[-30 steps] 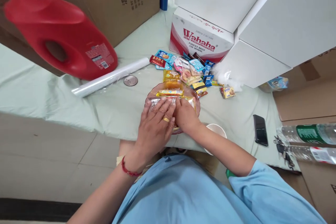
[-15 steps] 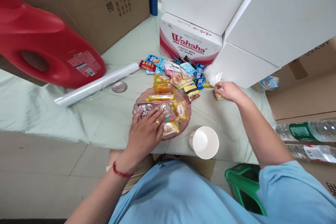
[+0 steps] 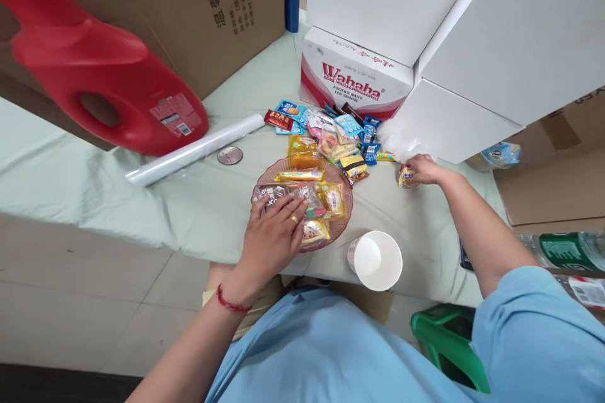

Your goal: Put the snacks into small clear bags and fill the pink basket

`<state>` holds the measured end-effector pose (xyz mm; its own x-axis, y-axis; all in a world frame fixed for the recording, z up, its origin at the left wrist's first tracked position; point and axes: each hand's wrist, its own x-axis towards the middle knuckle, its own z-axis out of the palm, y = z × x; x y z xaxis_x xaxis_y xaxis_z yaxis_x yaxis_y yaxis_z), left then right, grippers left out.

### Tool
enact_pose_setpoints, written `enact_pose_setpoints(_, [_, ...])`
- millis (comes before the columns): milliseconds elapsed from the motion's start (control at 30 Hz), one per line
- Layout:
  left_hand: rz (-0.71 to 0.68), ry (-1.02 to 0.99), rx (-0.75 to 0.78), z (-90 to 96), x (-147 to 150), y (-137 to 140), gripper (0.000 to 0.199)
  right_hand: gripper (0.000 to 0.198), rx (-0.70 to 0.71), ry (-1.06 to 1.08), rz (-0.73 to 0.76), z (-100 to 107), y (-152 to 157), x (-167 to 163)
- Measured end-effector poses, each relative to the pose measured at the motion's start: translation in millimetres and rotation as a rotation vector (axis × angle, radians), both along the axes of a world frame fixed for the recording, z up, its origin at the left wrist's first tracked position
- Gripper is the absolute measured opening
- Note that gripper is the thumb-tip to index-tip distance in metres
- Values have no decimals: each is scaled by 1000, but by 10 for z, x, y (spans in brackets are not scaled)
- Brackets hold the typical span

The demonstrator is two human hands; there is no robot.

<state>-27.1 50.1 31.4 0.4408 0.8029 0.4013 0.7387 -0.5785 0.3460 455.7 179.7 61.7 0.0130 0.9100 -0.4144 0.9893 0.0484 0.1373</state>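
Observation:
My left hand [image 3: 274, 227] lies flat with its fingers stretched out on a dark snack packet [image 3: 271, 194]. That packet sits on yellow-wrapped snacks [image 3: 333, 201] in a pinkish, scalloped plate [image 3: 261, 179]. To the right, my right hand [image 3: 426, 170] has its fingers closed on a small yellow and red snack packet [image 3: 405, 176], low over the table or touching it. Behind the plate spreads a pile of small wrapped snacks [image 3: 331, 132]. A clear, crumpled plastic bag [image 3: 401, 137] lies just beyond my right hand. Nearer to me stands a white paper cup [image 3: 384, 264].
A roll of clear film [image 3: 196, 150] and a round metal lid [image 3: 230, 155] lie left of the plate. Beside them is a large red jug [image 3: 127, 88]. A Wahaha carton [image 3: 354, 75] and white boxes [image 3: 472, 119] stand behind. A green stool [image 3: 439, 334] is below right.
My right hand has come from beside the plastic bag onto the small yellow and red packet and closed on it. My left hand stays on the plate's snacks. The view has shifted slightly.

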Motion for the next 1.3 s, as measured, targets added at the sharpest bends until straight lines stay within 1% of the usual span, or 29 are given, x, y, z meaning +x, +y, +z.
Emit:
enact_pose_setpoints(133, [9,-10,-1,2,6,-7,40,45,43,-19,73,74,-221,-87])
enact_pose_setpoints(200, [11,-12,-14,10,9,-12,40,41,75,-60,83,172,-353,-170])
enact_pose_setpoints(267, [8,-11,-24,17,10,-16,40,41,86,-51,53,335,-481,-276])
enact_pose_setpoints(333, [2,-9,-27,21,10,-16,40,45,65,47,-13,560,-586,-418])
enact_pose_setpoints(433, [3,-15,-20,17,11,-12,40,51,47,289,-67,934,-656,-741])
enact_pose_setpoints(500, [3,-20,-9,11,12,-10,40,54,47,454,-37,1115,-621,-1044])
enact_pose_setpoints(567, [0,-26,0,10,13,-11,40,58,33,654,54,1169,-519,-1406])
enact_pose_setpoints(633, [-1,-30,5,14,13,-16,39,60,18,847,180,1075,-365,-1802])
enact_pose_setpoints(667, [-1,-32,8,18,12,-19,39,60,21,917,248,981,-278,-2004])
enact_pose_setpoints(733, [0,-31,9,27,8,-24,37,58,4,976,388,741,-111,-2391])
enact_pose_setpoints(767, [0,-30,8,29,6,-25,37,59,14,975,438,616,-38,-2567])
enact_pose_setpoints(833, [0,-26,5,29,0,-27,37,66,56,901,482,403,75,-2859])
enact_pose_setpoints(900, [1,-24,10,22,-4,-29,37,64,71,787,512,278,148,-3046])
enact_pose_setpoints(967, [-5,-25,16,15,-6,-32,38,53,59,695,585,247,187,-3123])
enact_pose_setpoints(1033, [-11,-29,15,13,-5,-35,38,45,68,632,690,280,194,-3119])
enact_pose_setpoints(1067, [-12,-30,14,14,-3,-36,38,43,96,594,740,305,186,-3101])
enact_pose_setpoints(1133, [-7,-34,14,19,1,-35,38,42,203,503,803,344,149,-3064])
enact_pose_setpoints(1200, [-14,-38,12,25,2,-30,38,43,330,414,808,343,98,-3052])
enact_pose_setpoints(1233, [-21,-40,9,26,0,-27,38,44,371,380,797,324,75,-3061])
enact_pose_setpoints(1300, [-36,-39,0,26,-9,-18,38,44,396,338,770,259,41,-3103])
